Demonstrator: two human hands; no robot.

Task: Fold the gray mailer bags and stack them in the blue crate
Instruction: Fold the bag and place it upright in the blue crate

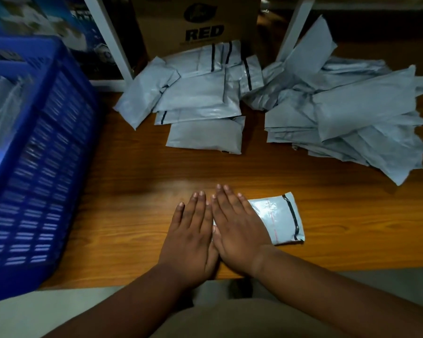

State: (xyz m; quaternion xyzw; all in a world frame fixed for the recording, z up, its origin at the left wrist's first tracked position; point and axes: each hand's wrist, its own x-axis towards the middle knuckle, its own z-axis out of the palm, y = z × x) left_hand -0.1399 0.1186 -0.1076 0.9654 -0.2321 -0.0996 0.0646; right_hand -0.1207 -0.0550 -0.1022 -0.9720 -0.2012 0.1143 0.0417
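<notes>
**Pressing a fold flat: one mailer bag on the table, crate to the left**

Flattening stage, as I read it. Both hands lie palm-down, fingers straight and together, side by side at the near edge of the wooden table [112, 215]. The right hand [237, 230] rests on the left part of a folded gray mailer bag [279, 218]; the left hand [193, 230] touches the right hand's edge, and whether any bag lies under it cannot be told. Neither hand grips anything.

Bag appearance: compact rectangle, glossy gray film with wrinkles, a dark adhesive strip along its right edge and a thin red line running parallel just inside that.

Next move, judged: curl fingers round the folded bag without letting the crease spring open, then carry it left into the blue crate [34, 152], which stands at the table's left edge with gray bags already showing through its slats.

Remaining stock: a pile of folded bags [200, 103] at the far centre, a loose heap of unfolded bags [352, 111] at the far right. Task is well short of done.
</notes>
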